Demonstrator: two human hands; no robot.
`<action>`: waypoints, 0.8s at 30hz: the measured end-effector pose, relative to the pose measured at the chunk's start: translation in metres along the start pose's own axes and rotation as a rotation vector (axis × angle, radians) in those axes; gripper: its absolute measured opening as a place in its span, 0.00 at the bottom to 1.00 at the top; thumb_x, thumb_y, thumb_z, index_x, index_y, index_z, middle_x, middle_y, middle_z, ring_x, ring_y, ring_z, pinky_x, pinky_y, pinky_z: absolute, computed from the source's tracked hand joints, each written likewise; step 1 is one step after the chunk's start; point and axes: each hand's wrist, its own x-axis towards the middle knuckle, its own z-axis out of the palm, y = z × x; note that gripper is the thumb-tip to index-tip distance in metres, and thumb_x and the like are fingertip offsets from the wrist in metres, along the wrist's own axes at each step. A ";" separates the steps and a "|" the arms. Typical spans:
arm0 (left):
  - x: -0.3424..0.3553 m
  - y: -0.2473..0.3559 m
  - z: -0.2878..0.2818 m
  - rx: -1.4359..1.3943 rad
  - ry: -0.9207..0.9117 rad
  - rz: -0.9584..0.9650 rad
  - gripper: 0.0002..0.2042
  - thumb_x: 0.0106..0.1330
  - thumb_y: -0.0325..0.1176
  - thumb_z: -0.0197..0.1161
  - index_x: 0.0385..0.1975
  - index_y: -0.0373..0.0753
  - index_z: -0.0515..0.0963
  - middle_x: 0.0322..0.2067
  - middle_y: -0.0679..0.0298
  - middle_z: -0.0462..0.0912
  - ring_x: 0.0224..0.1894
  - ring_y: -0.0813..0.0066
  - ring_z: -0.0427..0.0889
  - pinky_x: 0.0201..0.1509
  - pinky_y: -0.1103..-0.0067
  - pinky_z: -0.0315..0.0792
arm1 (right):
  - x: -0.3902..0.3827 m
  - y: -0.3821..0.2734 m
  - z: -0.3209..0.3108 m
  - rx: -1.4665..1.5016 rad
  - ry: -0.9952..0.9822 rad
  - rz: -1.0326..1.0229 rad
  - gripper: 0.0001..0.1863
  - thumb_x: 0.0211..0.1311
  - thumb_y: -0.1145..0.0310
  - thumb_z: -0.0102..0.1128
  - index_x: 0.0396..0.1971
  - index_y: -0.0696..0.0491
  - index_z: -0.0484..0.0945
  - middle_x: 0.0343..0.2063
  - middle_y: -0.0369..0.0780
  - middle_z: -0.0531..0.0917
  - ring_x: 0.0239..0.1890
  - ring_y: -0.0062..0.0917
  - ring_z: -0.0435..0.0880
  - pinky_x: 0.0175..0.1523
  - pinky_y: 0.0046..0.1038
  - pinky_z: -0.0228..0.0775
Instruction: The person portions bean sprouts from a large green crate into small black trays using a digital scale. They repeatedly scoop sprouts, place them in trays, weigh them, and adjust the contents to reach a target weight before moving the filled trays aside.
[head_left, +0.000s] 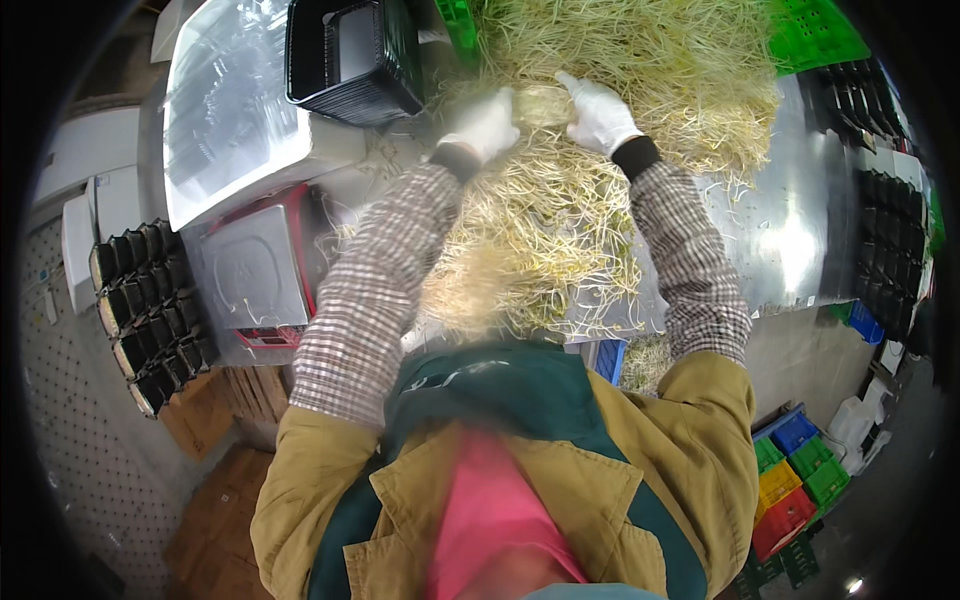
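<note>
Both my hands wear white gloves, with checked sleeve covers above dark cuffs. Between them is a small, pale rectangular pack of bean sprouts [543, 105]; its exact casing is hard to make out. My left hand [483, 127] grips the pack's left side, slightly blurred. On the opposite side, my right hand [600, 115] curves round it, index finger along the far corner and thumb at the near one. Loose bean sprouts [560, 235] are heaped on the metal table [800, 215], both beyond my hands and between my forearms.
Left of my hands are stacked black trays [385, 85], a white bin with shiny clear plastic [225, 110] and a red scale with a metal plate [258, 265]. Green crates [815, 35] border the far sprouts. Filled black trays [150, 310] are stacked at far left, more [890, 240] at right.
</note>
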 end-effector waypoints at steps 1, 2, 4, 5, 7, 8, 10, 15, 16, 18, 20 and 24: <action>-0.007 -0.002 -0.008 -0.025 0.134 0.095 0.26 0.59 0.33 0.66 0.58 0.35 0.70 0.52 0.53 0.76 0.55 0.59 0.77 0.55 0.67 0.75 | -0.004 0.017 0.010 0.188 0.276 -0.139 0.31 0.51 0.78 0.57 0.60 0.54 0.70 0.41 0.48 0.82 0.44 0.40 0.83 0.52 0.36 0.77; -0.019 -0.010 -0.014 -0.048 0.271 0.162 0.24 0.59 0.32 0.64 0.56 0.36 0.71 0.50 0.53 0.77 0.54 0.58 0.77 0.54 0.67 0.75 | -0.025 -0.005 -0.030 0.205 0.293 -0.150 0.28 0.53 0.78 0.57 0.58 0.52 0.73 0.40 0.46 0.81 0.40 0.39 0.83 0.51 0.34 0.77; -0.061 -0.011 -0.037 -0.086 0.444 0.353 0.23 0.56 0.27 0.62 0.55 0.42 0.72 0.44 0.55 0.76 0.51 0.56 0.78 0.52 0.67 0.76 | -0.065 -0.019 -0.069 0.275 0.282 -0.241 0.33 0.53 0.74 0.63 0.63 0.48 0.69 0.43 0.45 0.79 0.42 0.37 0.82 0.52 0.35 0.77; -0.077 -0.011 -0.041 -0.109 0.335 0.314 0.23 0.56 0.27 0.62 0.55 0.43 0.72 0.46 0.55 0.75 0.52 0.56 0.77 0.52 0.67 0.75 | -0.076 -0.024 -0.072 0.281 0.254 -0.283 0.38 0.51 0.71 0.68 0.66 0.46 0.66 0.47 0.46 0.78 0.45 0.37 0.81 0.54 0.35 0.76; -0.082 -0.030 -0.028 -0.025 0.235 0.321 0.38 0.52 0.33 0.72 0.65 0.42 0.62 0.55 0.53 0.72 0.55 0.55 0.76 0.57 0.69 0.74 | -0.071 -0.018 -0.053 0.203 0.339 -0.475 0.55 0.41 0.65 0.79 0.71 0.45 0.56 0.60 0.48 0.71 0.58 0.41 0.75 0.61 0.35 0.72; -0.078 -0.042 -0.004 0.022 0.231 0.269 0.42 0.51 0.35 0.74 0.67 0.40 0.59 0.56 0.51 0.71 0.56 0.53 0.75 0.58 0.68 0.73 | -0.063 -0.018 -0.038 0.154 0.269 -0.443 0.63 0.34 0.61 0.83 0.72 0.49 0.50 0.66 0.49 0.65 0.65 0.45 0.68 0.69 0.40 0.63; -0.062 -0.054 0.027 0.123 0.220 0.222 0.51 0.48 0.40 0.77 0.70 0.36 0.52 0.58 0.48 0.70 0.58 0.51 0.74 0.61 0.65 0.71 | -0.050 -0.018 0.007 -0.136 0.218 -0.233 0.68 0.30 0.58 0.84 0.73 0.52 0.46 0.68 0.50 0.63 0.69 0.45 0.62 0.72 0.47 0.56; -0.059 -0.036 0.022 0.042 0.017 0.190 0.34 0.55 0.29 0.67 0.64 0.40 0.62 0.53 0.50 0.73 0.55 0.50 0.76 0.57 0.64 0.72 | -0.049 -0.023 0.040 -0.026 0.191 -0.260 0.46 0.43 0.73 0.71 0.66 0.52 0.61 0.55 0.48 0.75 0.59 0.42 0.74 0.68 0.43 0.61; -0.070 -0.035 0.013 -0.023 0.067 0.229 0.31 0.55 0.27 0.65 0.62 0.42 0.65 0.52 0.52 0.74 0.54 0.51 0.76 0.56 0.64 0.73 | -0.052 -0.030 0.025 0.037 0.154 -0.264 0.41 0.44 0.76 0.68 0.64 0.52 0.65 0.51 0.46 0.78 0.55 0.41 0.77 0.66 0.41 0.65; -0.096 -0.030 -0.008 -0.094 0.226 0.321 0.25 0.57 0.28 0.65 0.57 0.42 0.70 0.46 0.55 0.76 0.48 0.54 0.79 0.50 0.68 0.76 | -0.086 -0.044 -0.017 0.235 0.224 -0.259 0.31 0.49 0.78 0.62 0.58 0.48 0.73 0.40 0.43 0.78 0.45 0.39 0.80 0.50 0.34 0.76; -0.130 -0.011 -0.041 -0.179 0.116 0.270 0.25 0.56 0.26 0.65 0.56 0.42 0.70 0.47 0.53 0.75 0.50 0.54 0.78 0.51 0.67 0.75 | -0.109 -0.045 -0.042 0.349 0.191 -0.367 0.33 0.50 0.78 0.62 0.61 0.46 0.72 0.41 0.43 0.77 0.46 0.36 0.80 0.50 0.33 0.76; -0.140 -0.025 -0.029 0.141 -0.196 0.299 0.41 0.50 0.38 0.74 0.67 0.44 0.61 0.63 0.48 0.66 0.62 0.51 0.72 0.61 0.66 0.72 | -0.090 -0.003 0.008 0.357 -0.129 -0.444 0.47 0.50 0.65 0.71 0.70 0.54 0.58 0.64 0.50 0.68 0.62 0.39 0.72 0.67 0.34 0.65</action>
